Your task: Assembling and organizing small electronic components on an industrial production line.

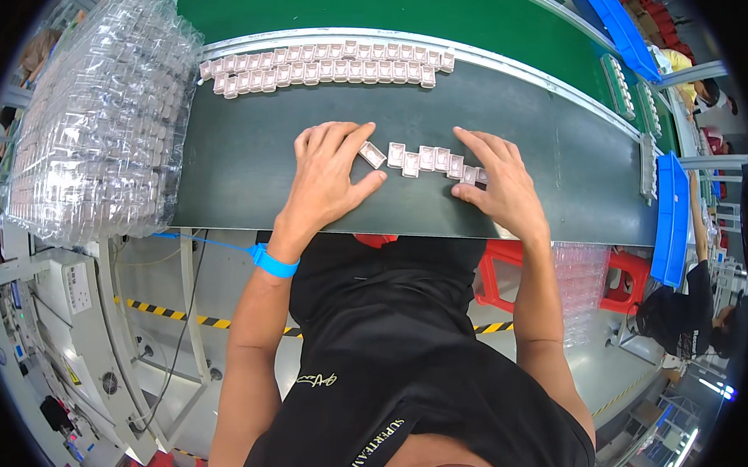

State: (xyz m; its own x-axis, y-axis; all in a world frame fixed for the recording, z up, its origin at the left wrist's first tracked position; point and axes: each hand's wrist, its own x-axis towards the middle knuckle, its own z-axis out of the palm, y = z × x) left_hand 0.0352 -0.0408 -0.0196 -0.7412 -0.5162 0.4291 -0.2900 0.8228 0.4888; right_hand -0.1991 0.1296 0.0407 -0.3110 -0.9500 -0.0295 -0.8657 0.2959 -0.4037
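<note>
A short, uneven row of small pale-pink open-topped boxes (427,158) lies on the dark green work surface (277,125) in front of me. At its left end one box (372,155) sits tilted and slightly apart. My left hand (325,173) is open beside that box, its index fingertip close to or touching it, the thumb spread away. My right hand (503,178) is also open, its thumb and fingers on either side of the row's right end and partly hiding the last boxes. A blue band (273,261) circles my left wrist.
Two long rows of similar boxes (325,71) line the far edge, before a metal rail and green conveyor (364,8). Stacked clear plastic trays (102,120) stand at left. Blue bins (672,220) hang at right. Another person (682,312) is at lower right.
</note>
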